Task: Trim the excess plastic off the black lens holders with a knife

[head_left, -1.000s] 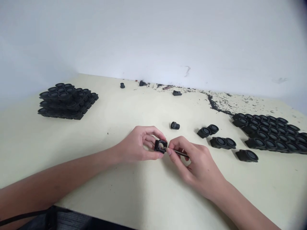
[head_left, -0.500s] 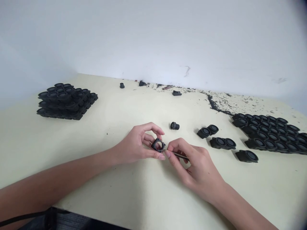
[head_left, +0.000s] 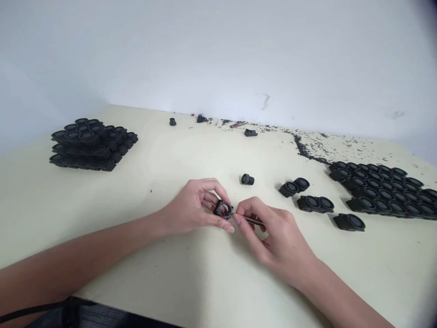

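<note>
The person's left hand [head_left: 189, 207] holds a small black square frame [head_left: 223, 209] with a big round hole in it. The thumb and fingers pinch the frame tight by its edges, and the frame is up off the table, just above the table top. The right hand [head_left: 276, 239] pinches a thin dark tool [head_left: 254, 221] between its thumb and first finger. The tip of the tool is right by the edge of the frame, but it is too small to tell if they touch.

Everything else is placed from the frame. Just past it, a little black lens piece [head_left: 247, 179] lies on its side on the pale table [head_left: 170, 273]. To the right of the frame are some short black blocks with round lenses [head_left: 315, 204]. Farther right, many more of these blocks sit close together in rows [head_left: 382, 191]. Far to the left of the frame is a big stack of the same kind of blocks [head_left: 90, 145], in layers. Well behind the frame, black crumbs [head_left: 309, 152] are spread along the table near the white wall [head_left: 218, 54].
</note>
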`<state>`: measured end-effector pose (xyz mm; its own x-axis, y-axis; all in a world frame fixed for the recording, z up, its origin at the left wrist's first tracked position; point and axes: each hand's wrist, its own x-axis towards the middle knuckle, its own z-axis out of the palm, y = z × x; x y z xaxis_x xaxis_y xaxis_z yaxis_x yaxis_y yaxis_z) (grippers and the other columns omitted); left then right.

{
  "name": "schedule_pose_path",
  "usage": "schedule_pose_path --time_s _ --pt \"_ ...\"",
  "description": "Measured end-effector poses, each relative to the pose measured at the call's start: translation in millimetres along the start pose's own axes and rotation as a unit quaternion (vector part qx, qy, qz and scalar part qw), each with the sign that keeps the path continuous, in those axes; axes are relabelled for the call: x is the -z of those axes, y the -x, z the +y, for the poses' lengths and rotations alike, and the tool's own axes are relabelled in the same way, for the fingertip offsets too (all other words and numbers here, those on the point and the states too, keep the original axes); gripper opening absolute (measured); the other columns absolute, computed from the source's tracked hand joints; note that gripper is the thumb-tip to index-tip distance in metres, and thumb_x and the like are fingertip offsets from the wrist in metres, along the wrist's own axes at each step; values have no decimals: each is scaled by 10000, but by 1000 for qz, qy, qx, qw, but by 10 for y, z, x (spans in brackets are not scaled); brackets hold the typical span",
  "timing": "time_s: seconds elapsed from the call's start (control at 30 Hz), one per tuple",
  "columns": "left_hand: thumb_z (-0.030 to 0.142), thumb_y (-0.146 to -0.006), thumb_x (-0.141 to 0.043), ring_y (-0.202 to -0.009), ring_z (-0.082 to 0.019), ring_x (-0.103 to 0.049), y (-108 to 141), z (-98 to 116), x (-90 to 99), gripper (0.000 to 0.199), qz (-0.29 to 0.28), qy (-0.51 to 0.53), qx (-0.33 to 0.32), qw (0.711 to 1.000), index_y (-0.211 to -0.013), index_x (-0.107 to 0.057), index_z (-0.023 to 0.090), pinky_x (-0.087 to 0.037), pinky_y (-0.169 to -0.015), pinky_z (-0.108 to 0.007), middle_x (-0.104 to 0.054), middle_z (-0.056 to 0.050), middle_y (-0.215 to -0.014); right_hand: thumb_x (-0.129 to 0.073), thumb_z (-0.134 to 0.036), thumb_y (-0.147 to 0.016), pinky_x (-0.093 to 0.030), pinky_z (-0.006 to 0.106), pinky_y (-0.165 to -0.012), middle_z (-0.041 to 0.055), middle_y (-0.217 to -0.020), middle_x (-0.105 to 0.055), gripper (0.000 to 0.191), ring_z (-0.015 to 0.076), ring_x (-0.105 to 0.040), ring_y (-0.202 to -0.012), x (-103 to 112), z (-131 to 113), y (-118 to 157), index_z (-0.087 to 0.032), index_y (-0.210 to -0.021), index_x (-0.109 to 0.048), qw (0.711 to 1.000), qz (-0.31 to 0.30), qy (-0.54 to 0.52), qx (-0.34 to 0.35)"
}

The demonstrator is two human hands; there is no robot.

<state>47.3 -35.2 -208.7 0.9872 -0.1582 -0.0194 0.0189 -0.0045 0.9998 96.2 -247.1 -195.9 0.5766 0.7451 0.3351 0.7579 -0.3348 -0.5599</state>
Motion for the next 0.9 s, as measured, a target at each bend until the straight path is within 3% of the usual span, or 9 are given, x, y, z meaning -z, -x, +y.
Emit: schedule_pose_path --time_s 0.07,0.23,0.4,0.57,0.7,0.9 --pt "189 -577 -923 -802 -137 -679 -2 -1 2 437 6 -2 4 1000 -895 -626 155 -570 -732 -252 -678 -28 -897 -511 -243 -959 -302 182 -485 -77 -630 -527 54 39 -371 -488 -6 4 -2 -199 -927 -505 1000 -6 11 -11" --pt "204 -594 -918 -782 -126 -657 3 5 -5 425 20 -21 -1 1000 -904 -630 159 -562 -768 -277 -671 -20 -894 -516 -274 -961 -299 200 -483 -74 -601 -507 87 43 -376 -471 7 72 -22 -193 -927 -516 996 42 36 -71" --pt "227 -620 -907 -828 -109 -611 -10 45 -12 359 49 -73 -54 995 -904 -694 168 -513 -786 -247 -655 -15 -907 -494 -313 -975 -325 235 -527 -40 -665 -543 141 70 -413 -532 15 109 -45 -187 -917 -523 993 5 4 -121" --pt "331 -732 -843 -865 -110 -566 -20 54 5 345 84 -115 -70 987 -1051 -735 262 -459 -818 -273 -641 -9 -953 -466 -268 -977 -417 269 -664 35 -915 -573 154 107 -501 -745 -5 93 -61 -170 -885 -540 995 -21 -30 -89" --pt "420 -838 -740 -970 -140 -575 -25 38 24 274 88 -122 -72 986 -1074 -738 281 -430 -881 -307 -666 -23 -1039 -462 -263 -974 -439 282 -703 48 -996 -551 143 122 -513 -819 -21 103 -74 -175 -901 -548 994 -45 -39 -89" --pt "344 -799 -788 -909 -124 -539 -61 5 43 293 78 -89 -74 990 -1057 -700 236 -416 -841 -291 -647 -20 -979 -483 -257 -960 -471 298 -778 64 -1056 -535 137 149 -526 -938 -37 121 -87 -169 -893 -563 993 -65 -35 -87"
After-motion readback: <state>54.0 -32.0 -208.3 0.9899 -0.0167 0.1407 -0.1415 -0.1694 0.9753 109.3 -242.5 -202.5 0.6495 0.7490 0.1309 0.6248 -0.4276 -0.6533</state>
